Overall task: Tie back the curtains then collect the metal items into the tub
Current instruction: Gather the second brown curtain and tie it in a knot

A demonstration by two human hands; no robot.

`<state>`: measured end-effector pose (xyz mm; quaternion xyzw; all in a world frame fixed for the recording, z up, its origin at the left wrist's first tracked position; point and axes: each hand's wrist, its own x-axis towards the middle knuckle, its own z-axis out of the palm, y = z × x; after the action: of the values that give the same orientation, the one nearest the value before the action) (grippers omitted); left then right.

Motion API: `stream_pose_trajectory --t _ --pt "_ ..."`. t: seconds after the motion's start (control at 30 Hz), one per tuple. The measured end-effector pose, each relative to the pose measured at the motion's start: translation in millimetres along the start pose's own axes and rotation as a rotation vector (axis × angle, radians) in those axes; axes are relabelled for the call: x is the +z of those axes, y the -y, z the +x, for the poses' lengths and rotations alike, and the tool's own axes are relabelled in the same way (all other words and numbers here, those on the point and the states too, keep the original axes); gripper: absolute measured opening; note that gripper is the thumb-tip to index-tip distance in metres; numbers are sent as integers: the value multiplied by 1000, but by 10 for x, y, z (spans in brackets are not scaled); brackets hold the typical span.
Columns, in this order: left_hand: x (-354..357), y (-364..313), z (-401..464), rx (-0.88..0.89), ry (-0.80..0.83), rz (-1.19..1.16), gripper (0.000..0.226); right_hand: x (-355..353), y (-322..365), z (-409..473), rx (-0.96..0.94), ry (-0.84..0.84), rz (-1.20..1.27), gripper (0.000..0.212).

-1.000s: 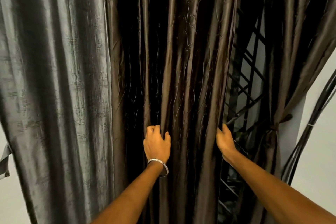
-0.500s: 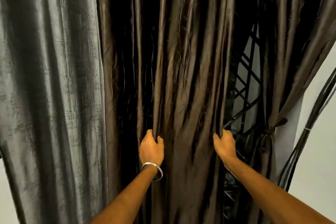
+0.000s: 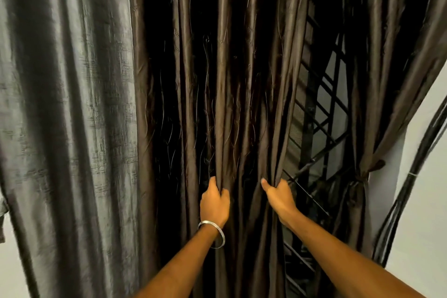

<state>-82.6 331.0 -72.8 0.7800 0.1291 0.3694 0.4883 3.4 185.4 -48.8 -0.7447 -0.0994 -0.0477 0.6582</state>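
A dark brown satin curtain [image 3: 242, 80] hangs in long folds straight ahead. My left hand [image 3: 214, 203], with a metal bangle on its wrist, grips a bunch of its folds at waist height. My right hand [image 3: 278, 195] grips the curtain's right edge, close beside the left hand. The cloth between my hands is gathered into a narrow bundle. Further right, a second brown curtain [image 3: 396, 68] is held against the wall by a dark tie-back [image 3: 365, 174]. No tub or loose metal items are in view.
A grey shiny curtain [image 3: 65, 116] covers the left side. Behind the gap on the right stands a black window grille [image 3: 321, 133]. Dark cables [image 3: 416, 176] run down the white wall [image 3: 425, 213] at far right.
Both hands have drawn closer together, bunching the brown curtain's folds between them. The right hand has pulled the curtain's edge leftward, widening the gap that shows the grille.
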Motion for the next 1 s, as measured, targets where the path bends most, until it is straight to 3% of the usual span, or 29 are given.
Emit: stream_pose_trajectory --t 0.1,0.23,0.27,0.4,0.5,0.6,0.7,0.8,0.9,1.0 --pt "-22 11 -7 -3 -7 -1 25 32 23 -8 77 13 50 43" --pt "-64 22 4 -10 -18 3 28 58 -32 -94 -60 73 154 89" --pt "-72 26 5 -6 -19 8 30 63 -34 -103 -77 66 106 88" --pt "-39 9 -1 10 -2 83 36 134 -3 -39 -18 -77 -41 49" --pt "21 -59 -47 44 36 133 37 217 91 -148 9 79 97 41" --pt "123 -122 -114 98 118 146 49 318 97 -236 -128 324 272 60" --pt "213 -130 -107 108 158 170 44 429 68 -233 -148 331 222 82" --pt "195 -119 -89 137 149 179 35 461 71 -171 -85 247 227 47" --pt "104 -105 -103 176 71 163 31 444 56 -32 -17 33 173 45" --pt "-22 -76 -71 268 -218 230 22 392 89 23 27 -21 122 53"
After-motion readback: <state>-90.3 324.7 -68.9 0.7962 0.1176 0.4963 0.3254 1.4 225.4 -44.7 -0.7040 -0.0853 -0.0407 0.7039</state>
